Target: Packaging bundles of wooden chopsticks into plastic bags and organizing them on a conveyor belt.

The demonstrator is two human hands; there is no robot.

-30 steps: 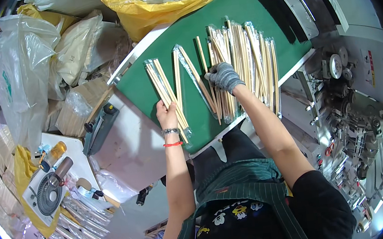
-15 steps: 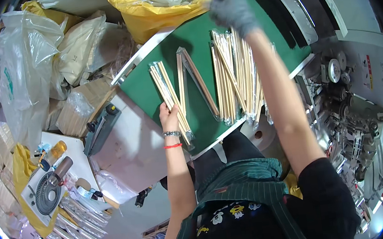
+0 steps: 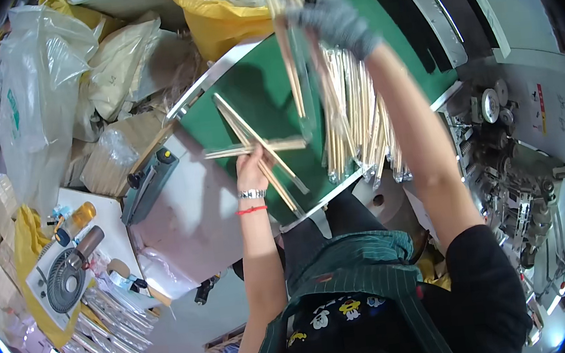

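My bare left hand [image 3: 250,173], with a metal watch and a red cord at the wrist, is closed on a few packs of wooden chopsticks [image 3: 283,165] in clear sleeves. They fan out crosswise low over the green belt surface [image 3: 251,76]. My right hand [image 3: 335,25], in a grey glove, grips more wrapped chopsticks [image 3: 289,62]. These hang down over the far part of the surface, beside the yellow bag, and are blurred by motion. Below my right hand a row of wrapped chopsticks [image 3: 358,113] lies side by side, partly hidden by my forearm.
A yellow plastic bag [image 3: 219,35] with clear wrapping inside stands at the far edge. Clear bags [image 3: 40,98] and cartons are heaped at the left. A fan [image 3: 63,286] rests on a white table, lower left. Metal machinery [image 3: 513,180] stands close on my right.
My right hand, empty and blurred before, now grips wrapped chopsticks. The packs lying between my left hand and the row have left their place. Those in my left hand now splay crosswise.
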